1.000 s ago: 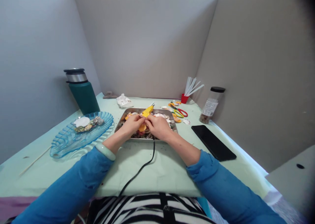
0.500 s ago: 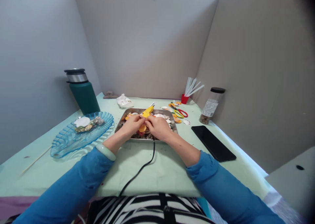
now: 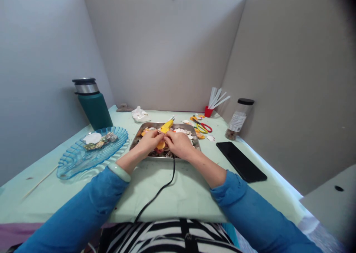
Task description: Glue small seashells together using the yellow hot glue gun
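Both my hands meet over a metal tray point(image 3: 134, 143) filled with shells. The fingers of my left hand point(image 3: 150, 142) are pinched together, tip to tip with those of my right hand point(image 3: 179, 143), which are also closed. Whatever sits between the fingertips is too small and hidden to name. Just beyond them a yellow glue gun point(image 3: 167, 126) lies across the tray, and a black cord point(image 3: 164, 186) runs from the tray toward the table's front edge. An orange shell point(image 3: 161, 145) shows beneath my fingers.
To the left are a blue glass plate point(image 3: 75, 166) with shell pieces, a green bottle point(image 3: 96, 110) and a thin stick point(image 3: 41, 181). On the right lie scissors point(image 3: 205, 127), a phone point(image 3: 241, 161), a jar point(image 3: 239, 119) and a red cup point(image 3: 208, 112) of white sticks. Grey partitions surround the table.
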Motion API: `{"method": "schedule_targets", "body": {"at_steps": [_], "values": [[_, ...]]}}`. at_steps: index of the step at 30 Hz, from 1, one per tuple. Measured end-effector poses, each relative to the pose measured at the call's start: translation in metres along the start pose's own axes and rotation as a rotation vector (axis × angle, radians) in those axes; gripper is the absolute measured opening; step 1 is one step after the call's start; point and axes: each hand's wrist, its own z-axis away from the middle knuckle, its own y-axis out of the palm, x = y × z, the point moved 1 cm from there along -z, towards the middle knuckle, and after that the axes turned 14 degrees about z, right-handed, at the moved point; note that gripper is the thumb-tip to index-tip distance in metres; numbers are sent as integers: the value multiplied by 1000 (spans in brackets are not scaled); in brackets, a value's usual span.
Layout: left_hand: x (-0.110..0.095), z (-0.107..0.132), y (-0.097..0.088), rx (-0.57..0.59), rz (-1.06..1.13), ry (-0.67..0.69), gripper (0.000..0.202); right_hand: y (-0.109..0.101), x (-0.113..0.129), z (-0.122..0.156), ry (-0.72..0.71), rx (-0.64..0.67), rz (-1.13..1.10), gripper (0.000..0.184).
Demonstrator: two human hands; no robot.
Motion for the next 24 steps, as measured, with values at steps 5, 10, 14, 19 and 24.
{"method": "schedule_targets", "body": {"at_steps": [5,10,14,19,24], "values": [[1,0,0,8,-1,1,17,0,0,0,6,4,-3,29],[-2,1,1,-18,21,-10,13,-2,0,0,11,-8,-14,29],[-6,2,2,-64,77,-17,10,-1,-2,0,76,-53,-32,28],[-7,2,2,-61,96,-16,15,-1,-3,1,94,-100,-42,27],[-8,4,3,-46,92,-51,12,-2,-2,1,64,-92,-49,26]]}}
